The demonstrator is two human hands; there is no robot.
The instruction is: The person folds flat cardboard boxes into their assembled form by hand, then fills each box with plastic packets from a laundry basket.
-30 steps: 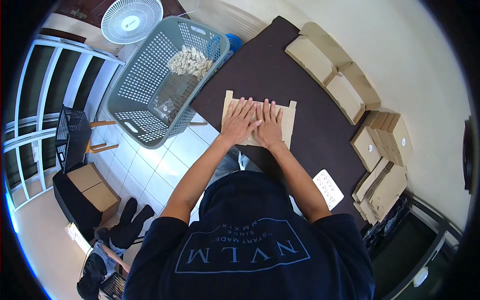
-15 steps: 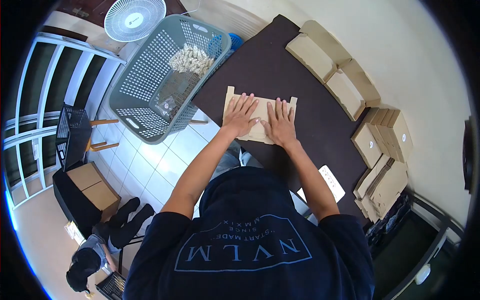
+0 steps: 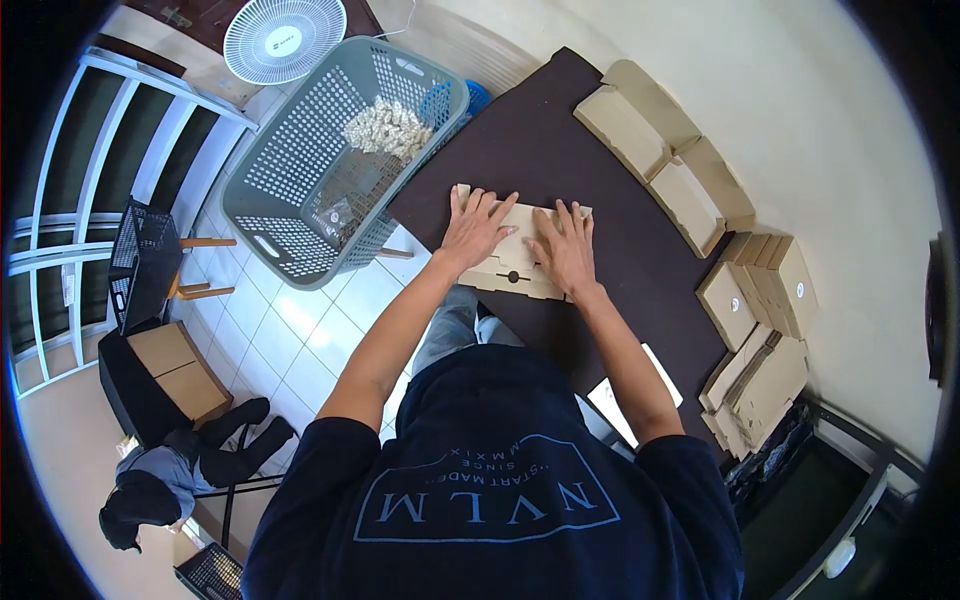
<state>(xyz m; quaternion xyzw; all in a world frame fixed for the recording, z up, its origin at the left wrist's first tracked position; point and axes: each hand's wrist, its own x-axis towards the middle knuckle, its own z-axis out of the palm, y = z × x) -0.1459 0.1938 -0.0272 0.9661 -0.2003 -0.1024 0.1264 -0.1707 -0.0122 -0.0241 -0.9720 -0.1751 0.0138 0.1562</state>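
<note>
A flat piece of brown cardboard, a box blank with folds and slots (image 3: 510,283), lies on the dark cloth in front of me. My left hand (image 3: 476,232) rests on its left part with the fingers apart and slightly bent. On the right part lies my right hand (image 3: 566,247), also with parted, bent fingers. Both hands touch the board without grasping it, thumbs pointing inward. A small dark round cut-out shows in the near strip of the board. The hands cover part of the far edge.
The dark cloth-covered table (image 3: 640,290) bears open cardboard boxes (image 3: 690,185), closed boxes (image 3: 770,285) and flat cardboard pieces (image 3: 760,385) along the right. A white sheet (image 3: 612,408) sits beside my right forearm. Left are a grey basket (image 3: 285,160), a fan (image 3: 283,40) and another person (image 3: 165,485).
The near strip of the cardboard now shows its slots and cut-out below my hands. My fingers, flat and stretched before, are more bent. The other person has leaned further left.
</note>
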